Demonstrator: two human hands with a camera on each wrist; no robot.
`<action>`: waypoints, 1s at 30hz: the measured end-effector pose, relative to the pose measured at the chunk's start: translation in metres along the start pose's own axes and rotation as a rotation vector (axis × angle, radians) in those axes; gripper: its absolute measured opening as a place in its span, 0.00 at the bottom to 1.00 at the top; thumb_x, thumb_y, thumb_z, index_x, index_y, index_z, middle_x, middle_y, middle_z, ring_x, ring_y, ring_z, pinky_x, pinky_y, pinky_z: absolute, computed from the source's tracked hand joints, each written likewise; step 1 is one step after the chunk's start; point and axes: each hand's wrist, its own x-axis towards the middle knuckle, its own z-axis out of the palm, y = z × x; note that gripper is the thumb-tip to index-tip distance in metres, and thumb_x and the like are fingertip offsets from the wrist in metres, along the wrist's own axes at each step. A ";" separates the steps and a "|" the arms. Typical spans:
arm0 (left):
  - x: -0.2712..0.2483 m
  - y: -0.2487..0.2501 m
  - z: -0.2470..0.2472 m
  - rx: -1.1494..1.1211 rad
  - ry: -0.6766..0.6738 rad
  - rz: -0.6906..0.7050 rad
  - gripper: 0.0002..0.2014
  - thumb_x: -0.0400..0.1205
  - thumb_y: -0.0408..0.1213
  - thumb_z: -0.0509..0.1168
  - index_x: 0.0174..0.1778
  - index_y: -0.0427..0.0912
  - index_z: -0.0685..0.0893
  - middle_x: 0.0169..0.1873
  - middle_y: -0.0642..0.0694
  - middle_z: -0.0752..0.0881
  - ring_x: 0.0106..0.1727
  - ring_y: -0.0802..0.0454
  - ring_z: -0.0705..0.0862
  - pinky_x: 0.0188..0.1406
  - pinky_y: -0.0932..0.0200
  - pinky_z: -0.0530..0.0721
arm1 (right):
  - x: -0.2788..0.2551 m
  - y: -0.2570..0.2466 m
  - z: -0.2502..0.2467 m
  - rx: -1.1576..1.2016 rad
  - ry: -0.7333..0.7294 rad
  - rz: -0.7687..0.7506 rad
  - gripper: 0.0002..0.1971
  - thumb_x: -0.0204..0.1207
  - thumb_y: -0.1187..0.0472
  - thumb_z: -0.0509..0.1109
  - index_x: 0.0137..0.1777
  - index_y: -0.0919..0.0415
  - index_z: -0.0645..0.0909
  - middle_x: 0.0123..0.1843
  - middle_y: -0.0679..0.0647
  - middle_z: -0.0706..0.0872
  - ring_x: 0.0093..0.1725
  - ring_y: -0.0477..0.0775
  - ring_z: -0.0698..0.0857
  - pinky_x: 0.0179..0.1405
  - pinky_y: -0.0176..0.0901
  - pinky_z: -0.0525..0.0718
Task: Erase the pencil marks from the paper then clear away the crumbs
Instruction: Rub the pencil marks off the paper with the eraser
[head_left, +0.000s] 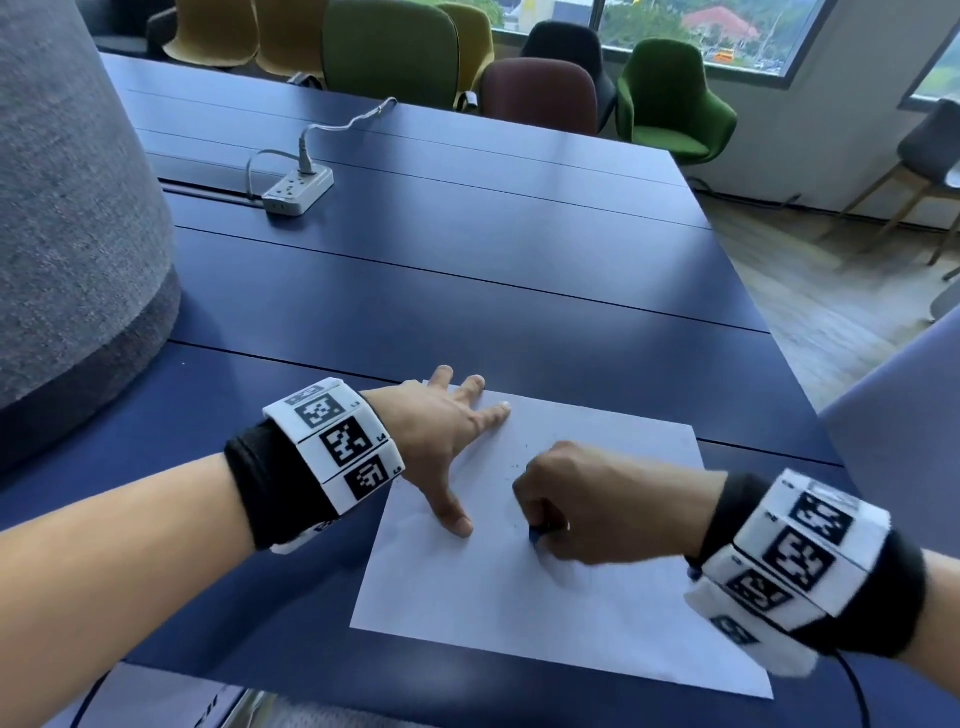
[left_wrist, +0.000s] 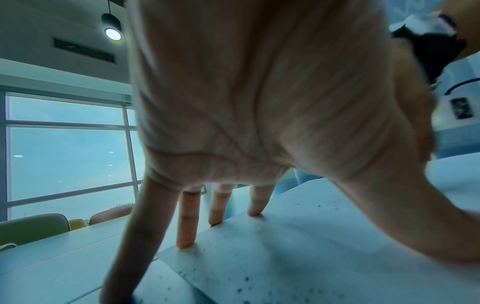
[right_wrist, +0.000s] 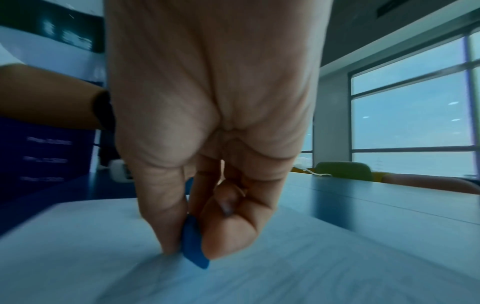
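Note:
A white sheet of paper (head_left: 545, 597) lies on the dark blue table (head_left: 467, 270) near its front edge. My left hand (head_left: 447, 441) is spread flat, with fingertips (left_wrist: 185, 244) and thumb pressing the sheet's left part. My right hand (head_left: 566, 504) pinches a small blue eraser (right_wrist: 193, 246) between thumb and fingers, its tip touching the paper (right_wrist: 259, 277) near the middle. Only a sliver of the eraser (head_left: 535, 535) shows in the head view. Dark eraser crumbs (left_wrist: 233, 281) are scattered over the paper (left_wrist: 298, 257), mostly along its far left part.
A white power strip (head_left: 297, 191) with a plugged cable sits far back on the table. A grey fabric-covered column (head_left: 72, 208) stands at the left. Coloured chairs (head_left: 670, 98) line the far side. The table's right edge drops to a wooden floor.

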 end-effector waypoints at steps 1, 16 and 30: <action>0.000 0.000 0.000 0.002 -0.001 0.001 0.65 0.64 0.69 0.76 0.86 0.57 0.39 0.85 0.46 0.43 0.84 0.37 0.45 0.74 0.40 0.70 | -0.004 -0.007 0.003 0.026 -0.050 -0.035 0.01 0.69 0.64 0.68 0.39 0.61 0.81 0.37 0.53 0.85 0.36 0.52 0.80 0.37 0.47 0.83; 0.003 -0.002 0.004 0.006 0.031 0.024 0.64 0.63 0.69 0.76 0.86 0.57 0.40 0.85 0.46 0.46 0.81 0.38 0.50 0.70 0.44 0.72 | 0.025 0.003 -0.007 -0.038 0.060 0.017 0.02 0.70 0.64 0.68 0.37 0.61 0.80 0.36 0.52 0.83 0.39 0.59 0.82 0.37 0.48 0.83; 0.004 -0.001 0.005 0.006 0.014 0.014 0.65 0.64 0.69 0.76 0.86 0.57 0.39 0.85 0.46 0.44 0.82 0.38 0.49 0.71 0.43 0.71 | 0.019 -0.005 -0.012 -0.044 -0.057 0.017 0.01 0.69 0.60 0.73 0.39 0.56 0.84 0.34 0.47 0.84 0.36 0.54 0.82 0.35 0.43 0.83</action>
